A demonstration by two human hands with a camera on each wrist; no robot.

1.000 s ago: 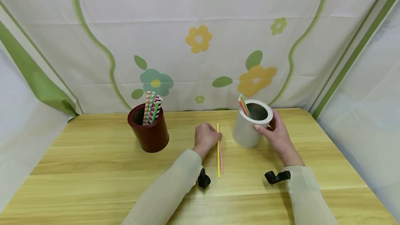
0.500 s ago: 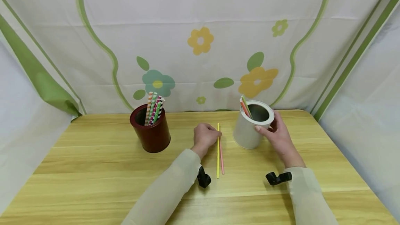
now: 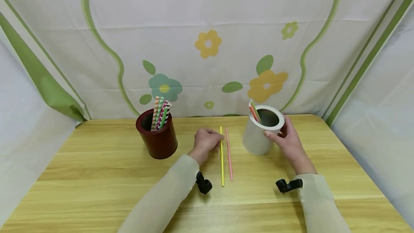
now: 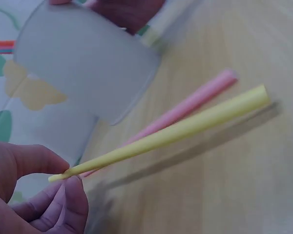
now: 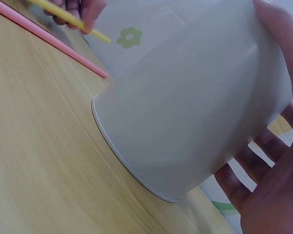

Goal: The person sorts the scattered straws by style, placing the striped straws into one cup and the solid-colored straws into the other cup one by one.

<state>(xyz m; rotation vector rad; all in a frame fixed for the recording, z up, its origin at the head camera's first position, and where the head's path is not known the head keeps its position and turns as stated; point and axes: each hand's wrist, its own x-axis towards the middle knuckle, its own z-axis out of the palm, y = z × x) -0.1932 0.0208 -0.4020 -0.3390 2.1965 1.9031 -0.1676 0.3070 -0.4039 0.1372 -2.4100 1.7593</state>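
Observation:
My left hand (image 3: 206,141) pinches a yellow straw (image 3: 222,164) near its far end, between thumb and forefinger. In the left wrist view the yellow straw (image 4: 185,129) casts a shadow on the wood below it. A pink straw (image 3: 229,157) lies on the table just right of it. My right hand (image 3: 289,143) grips the right side of a white can (image 3: 257,140), thumb on the front and fingers behind. Orange-red and green straws (image 3: 254,112) lean inside that can's left side. The can's base edge sits on the table in the right wrist view.
A dark red can (image 3: 160,145) holding several striped and dotted straws (image 3: 160,116) stands on the left of the wooden table (image 3: 97,175). Behind the table's back edge hangs a white curtain (image 3: 181,46) with flower prints.
My left hand has moved a little to the left with the yellow straw, which now stands apart from the pink one. The right hand keeps its grip on the white can.

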